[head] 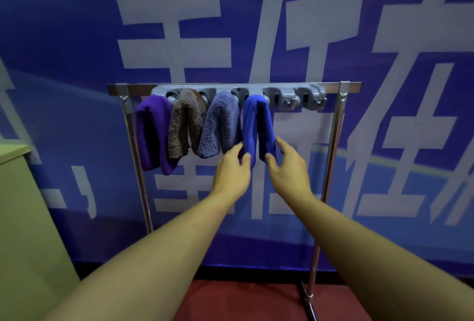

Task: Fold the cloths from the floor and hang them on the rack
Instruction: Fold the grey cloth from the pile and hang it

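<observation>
A chrome rack (333, 86) stands in front of me with a grey clip strip (287, 92) along its top bar. Several folded cloths hang from it side by side: a purple cloth (151, 135), a brown fluffy cloth (183, 125), a grey-blue fluffy cloth (220, 125) and a bright blue cloth (256, 120). The blue cloth is draped over a clip with both ends hanging down. My left hand (230, 169) pinches its left lower end between thumb and fingers. My right hand (288, 169) pinches its right lower end the same way.
Two clips on the right of the strip (311, 97) carry nothing. A blue banner (77, 38) with large white characters covers the wall behind the rack. A pale green cabinet (25, 218) stands at the left. Red floor (243, 300) shows below.
</observation>
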Demonstrator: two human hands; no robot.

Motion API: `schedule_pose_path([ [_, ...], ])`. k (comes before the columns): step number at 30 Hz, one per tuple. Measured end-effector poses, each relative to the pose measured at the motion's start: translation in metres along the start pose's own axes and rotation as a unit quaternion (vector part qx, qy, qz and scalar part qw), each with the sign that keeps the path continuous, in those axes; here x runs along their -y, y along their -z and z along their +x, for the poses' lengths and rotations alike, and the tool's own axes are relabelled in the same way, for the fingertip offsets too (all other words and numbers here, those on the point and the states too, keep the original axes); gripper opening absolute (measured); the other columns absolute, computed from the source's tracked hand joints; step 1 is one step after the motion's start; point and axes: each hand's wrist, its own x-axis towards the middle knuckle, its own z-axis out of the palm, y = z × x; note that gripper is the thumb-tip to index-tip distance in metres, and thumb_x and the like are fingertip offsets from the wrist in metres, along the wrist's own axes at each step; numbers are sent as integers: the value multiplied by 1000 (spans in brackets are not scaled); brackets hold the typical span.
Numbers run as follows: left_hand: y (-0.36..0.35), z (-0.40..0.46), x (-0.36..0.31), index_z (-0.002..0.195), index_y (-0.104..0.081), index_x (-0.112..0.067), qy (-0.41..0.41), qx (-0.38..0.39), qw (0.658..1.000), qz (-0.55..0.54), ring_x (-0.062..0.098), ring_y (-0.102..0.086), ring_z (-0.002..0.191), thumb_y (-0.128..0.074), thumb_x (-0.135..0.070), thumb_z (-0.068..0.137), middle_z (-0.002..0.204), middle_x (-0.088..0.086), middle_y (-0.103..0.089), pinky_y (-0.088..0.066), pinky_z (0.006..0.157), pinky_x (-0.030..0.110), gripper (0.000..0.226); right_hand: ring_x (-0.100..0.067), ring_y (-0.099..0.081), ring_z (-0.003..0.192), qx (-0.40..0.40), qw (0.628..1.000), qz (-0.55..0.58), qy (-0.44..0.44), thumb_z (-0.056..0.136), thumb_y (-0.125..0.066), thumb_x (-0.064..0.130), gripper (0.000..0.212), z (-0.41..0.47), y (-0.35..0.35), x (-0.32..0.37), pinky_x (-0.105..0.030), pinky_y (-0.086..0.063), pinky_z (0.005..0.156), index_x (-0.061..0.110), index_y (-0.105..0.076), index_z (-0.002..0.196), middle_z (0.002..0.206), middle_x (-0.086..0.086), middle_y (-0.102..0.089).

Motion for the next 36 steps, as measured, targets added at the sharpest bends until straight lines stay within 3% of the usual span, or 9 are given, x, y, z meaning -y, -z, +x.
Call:
schedule_pose_path([
  [3,15,-25,5,147,-49,-25,31,-9,999,-11,15,-55,128,-46,-32,105,140,-2,-60,-46,106,36,43,-17,-56,121,7,1000,-7,-24,103,-52,27,45,-26,-2,-2,-27,-43,87,26,-45,148,134,5,-58],
  [6,27,-61,11,147,-48,-23,44,8,999,-28,12,-53,129,-45,-31,106,143,-4,-56,-43,100,27,42,-17,-49,136,30,998,-11,-54,104,-50,33,51,-58,-11,-6,-34,-45,104,26,-40,152,150,2,-51],
  [12,37,-147,62,142,-53,-21,76,39,996,-35,11,-56,125,-48,-28,105,140,-2,-59,-40,98,22,38,-16,-49,138,97,991,-2,-92,103,-51,33,49,-142,-40,-24,-36,-43,110,23,-44,151,151,3,-51],
  [18,36,-233,147,138,-56,-16,146,91,985,0,10,-60,107,-51,-23,103,132,3,-63,-42,92,21,36,-20,-57,131,196,971,-37,-129,101,-57,28,48,-233,-77,-67,-34,-44,108,16,-49,147,145,-3,-58],
  [24,28,-297,245,134,-58,-14,267,145,953,12,17,-60,113,-52,-20,103,129,8,-64,-43,102,27,32,-30,-59,127,317,926,-85,-187,98,-59,21,53,-304,-121,-134,-31,-41,107,9,-45,148,145,-13,-57],
  [27,20,-319,289,132,-59,-10,320,170,932,23,18,-61,107,-52,-16,102,120,8,-67,-40,92,19,31,-29,-56,131,349,901,-98,-238,98,-59,19,52,-329,-141,-172,-28,-38,106,6,-45,147,146,-14,-56],
  [32,-14,-361,375,130,-60,-7,413,203,887,30,16,-60,106,-56,-15,101,117,6,-67,-38,86,16,31,-31,-56,131,417,847,-124,-305,98,-59,26,54,-378,-187,-245,-33,-41,106,11,-44,148,144,-14,-57],
  [36,-58,-411,438,124,-65,-7,497,206,842,26,22,-66,104,-61,-18,98,113,6,-69,-46,88,24,28,-33,-60,125,463,796,-138,-366,99,-57,32,53,-434,-215,-300,-37,-46,103,18,-43,149,139,-12,-61],
])
